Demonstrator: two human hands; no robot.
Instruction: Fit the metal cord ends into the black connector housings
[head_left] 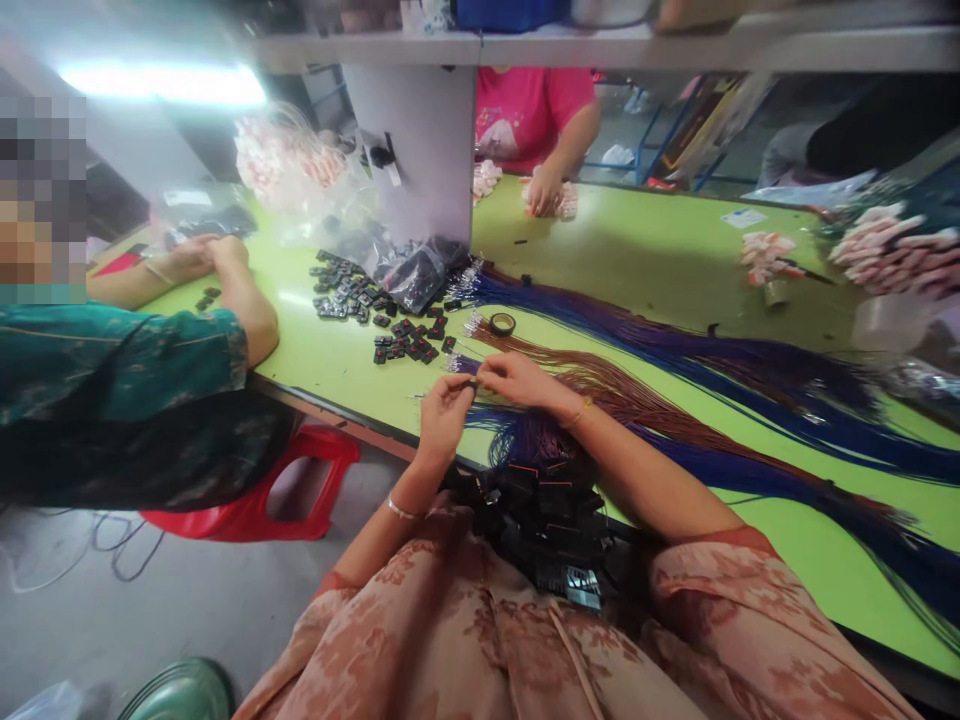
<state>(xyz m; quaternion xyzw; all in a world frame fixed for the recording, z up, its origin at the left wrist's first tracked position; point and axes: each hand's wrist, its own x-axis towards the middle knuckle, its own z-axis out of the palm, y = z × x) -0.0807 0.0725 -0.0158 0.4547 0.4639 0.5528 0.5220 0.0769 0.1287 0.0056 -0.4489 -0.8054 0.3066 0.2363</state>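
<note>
My left hand (444,412) is closed in a pinch at the table's front edge, with a small black piece (473,384) at its fingertips. My right hand (521,381) meets it there, thumb and forefinger pressed together; what they hold is too small to make out. Beneath and beside the right hand run brown wires (622,385) and purple-blue wires (675,455) with bare metal ends to the left. Small black plastic housings (409,340), some with red marks, lie just beyond my left hand. Many more black parts (551,510) with wires are heaped on my lap.
A roll of black tape (502,324) lies behind the hands. Another blue wire bundle (637,340) stretches rightward. Plastic bags (420,275) stand by the upright panel (412,150). Co-workers sit at left and across the table. A red stool (322,490) stands at left.
</note>
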